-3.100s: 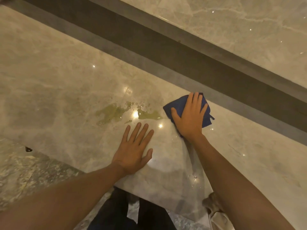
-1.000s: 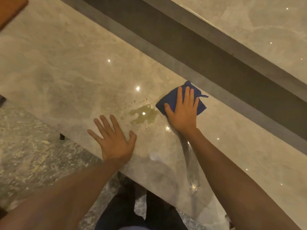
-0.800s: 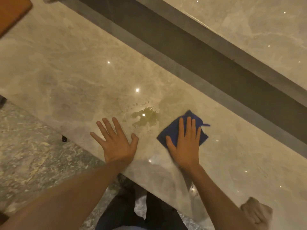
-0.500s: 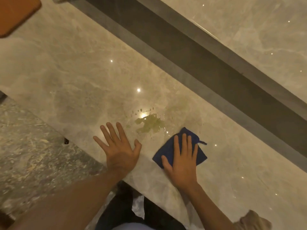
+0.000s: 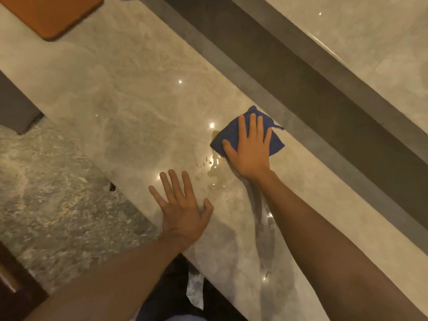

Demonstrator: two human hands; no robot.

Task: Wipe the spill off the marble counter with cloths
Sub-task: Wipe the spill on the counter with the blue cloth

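A folded blue cloth [image 5: 274, 139] lies flat on the beige marble counter [image 5: 129, 107]. My right hand [image 5: 251, 149] presses down on it with fingers spread. A thin yellowish spill [image 5: 214, 176] shows as droplets and a faint film just below the cloth, with a small yellow patch at the cloth's left edge. My left hand [image 5: 181, 208] rests flat and open on the counter near its front edge, left of the spill, holding nothing.
An orange-brown mat [image 5: 51, 12] lies at the counter's far left. A dark recessed strip [image 5: 324, 89] runs along the back of the counter, with a higher marble ledge [image 5: 370, 38] beyond. Speckled floor [image 5: 51, 193] lies below the front edge.
My right hand has pushed the blue cloth away from me over the yellow puddle, which is now mostly covered or smeared. The left hand stays flat in about the same place.
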